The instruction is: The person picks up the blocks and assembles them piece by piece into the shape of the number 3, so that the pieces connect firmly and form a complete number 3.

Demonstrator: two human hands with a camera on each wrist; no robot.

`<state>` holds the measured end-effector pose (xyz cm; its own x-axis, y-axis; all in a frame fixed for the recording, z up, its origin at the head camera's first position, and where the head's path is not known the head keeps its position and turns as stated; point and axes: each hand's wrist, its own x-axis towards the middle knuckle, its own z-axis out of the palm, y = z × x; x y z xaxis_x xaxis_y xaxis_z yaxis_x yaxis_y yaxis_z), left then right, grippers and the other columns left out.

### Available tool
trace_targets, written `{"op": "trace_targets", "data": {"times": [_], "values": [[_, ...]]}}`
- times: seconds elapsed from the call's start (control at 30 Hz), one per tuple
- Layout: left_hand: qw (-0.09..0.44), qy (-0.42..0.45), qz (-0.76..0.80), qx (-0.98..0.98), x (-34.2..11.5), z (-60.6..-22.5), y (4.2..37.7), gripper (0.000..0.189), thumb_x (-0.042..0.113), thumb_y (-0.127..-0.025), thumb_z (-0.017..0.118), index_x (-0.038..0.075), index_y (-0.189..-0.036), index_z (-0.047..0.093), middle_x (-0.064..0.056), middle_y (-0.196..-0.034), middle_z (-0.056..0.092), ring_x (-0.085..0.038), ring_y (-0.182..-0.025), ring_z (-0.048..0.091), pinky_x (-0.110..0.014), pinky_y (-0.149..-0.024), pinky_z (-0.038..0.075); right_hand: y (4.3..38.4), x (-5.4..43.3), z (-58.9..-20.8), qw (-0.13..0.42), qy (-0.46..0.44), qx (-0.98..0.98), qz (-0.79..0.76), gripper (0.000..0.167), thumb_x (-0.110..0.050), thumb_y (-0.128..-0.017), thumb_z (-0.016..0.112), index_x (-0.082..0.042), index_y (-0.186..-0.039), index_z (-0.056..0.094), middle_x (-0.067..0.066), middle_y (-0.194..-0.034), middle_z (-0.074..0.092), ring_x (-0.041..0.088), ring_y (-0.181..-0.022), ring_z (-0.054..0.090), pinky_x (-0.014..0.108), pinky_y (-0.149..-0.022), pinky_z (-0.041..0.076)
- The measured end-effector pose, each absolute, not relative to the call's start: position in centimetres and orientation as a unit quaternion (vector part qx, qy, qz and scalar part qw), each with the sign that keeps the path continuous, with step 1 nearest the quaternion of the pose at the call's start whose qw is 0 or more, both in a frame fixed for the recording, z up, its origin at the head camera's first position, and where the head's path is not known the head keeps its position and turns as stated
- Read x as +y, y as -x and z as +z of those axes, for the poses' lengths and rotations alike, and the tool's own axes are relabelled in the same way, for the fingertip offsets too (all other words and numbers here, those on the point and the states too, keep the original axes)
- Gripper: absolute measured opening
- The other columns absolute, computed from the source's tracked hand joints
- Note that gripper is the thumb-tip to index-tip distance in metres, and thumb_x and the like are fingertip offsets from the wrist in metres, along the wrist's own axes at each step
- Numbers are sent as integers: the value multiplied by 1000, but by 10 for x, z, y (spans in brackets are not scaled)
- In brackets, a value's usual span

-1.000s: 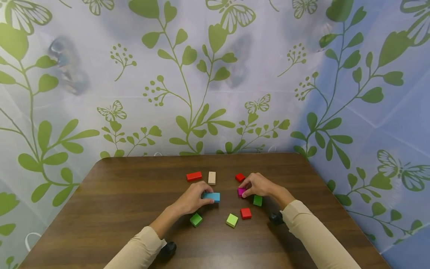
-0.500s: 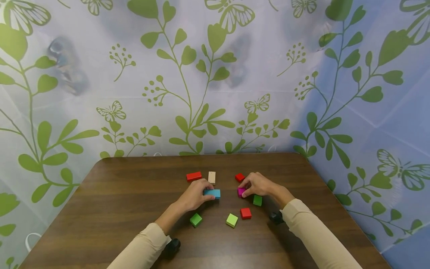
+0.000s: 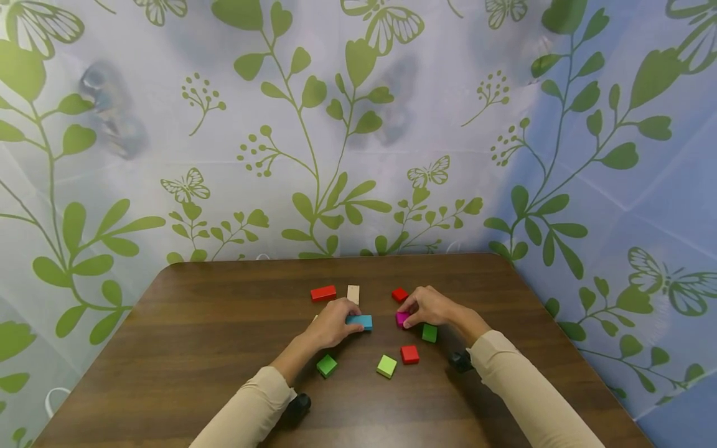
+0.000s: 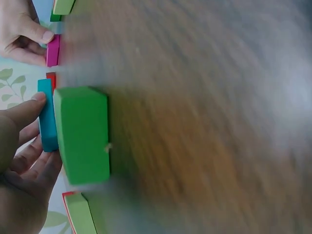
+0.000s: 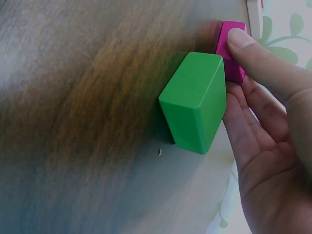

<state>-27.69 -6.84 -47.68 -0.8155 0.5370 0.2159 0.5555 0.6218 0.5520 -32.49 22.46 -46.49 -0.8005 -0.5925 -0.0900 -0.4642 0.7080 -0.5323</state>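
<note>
My left hand [image 3: 332,325] pinches a blue rectangular block [image 3: 361,322] between thumb and fingers near the middle of the table. To its right, my right hand [image 3: 431,306] grips a magenta block [image 3: 401,320], thumb on one side, fingers on the other. In the left wrist view the blue block [image 4: 47,116] shows beyond a large-looking green block [image 4: 83,136]. A second green block [image 5: 192,100] stands close to my right fingers in the right wrist view. The gap between the blue and magenta blocks is small.
Behind the hands lie a long red block [image 3: 323,294], a plain wooden block [image 3: 353,293] and a small red block [image 3: 399,295]. Nearer me are a light green block [image 3: 386,366] and a red block [image 3: 409,354]. A patterned curtain [image 3: 336,155] hangs behind the brown table [image 3: 196,348].
My left hand has slid right with the blue block, toward the magenta one, uncovering a bit of a pale block behind its wrist. My right hand stays put on the magenta block.
</note>
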Motion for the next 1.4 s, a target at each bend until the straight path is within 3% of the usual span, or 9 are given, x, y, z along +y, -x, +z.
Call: {"op": "trace_targets", "data": {"times": [0.6,1.4], "values": [[6,269,-287,-919,-41,-485,281,24,21,-91,83,4,-104,73,-9,-104,66,-25,-95,63,-44,-87,54,325,223,-462,122,300,910,-257,27,-18,-84,89,-9,-108,82,-5,-96,75,9,-85,66,30,-77,56],[0,260,-274,-926,-22,-481,284,22,20,-93,81,4,-106,74,-7,-104,65,-24,-99,63,-40,-90,52,323,223,-464,118,302,909,-263,28,-20,-83,89,-9,-108,82,-6,-96,75,9,-84,66,29,-74,56]]}}
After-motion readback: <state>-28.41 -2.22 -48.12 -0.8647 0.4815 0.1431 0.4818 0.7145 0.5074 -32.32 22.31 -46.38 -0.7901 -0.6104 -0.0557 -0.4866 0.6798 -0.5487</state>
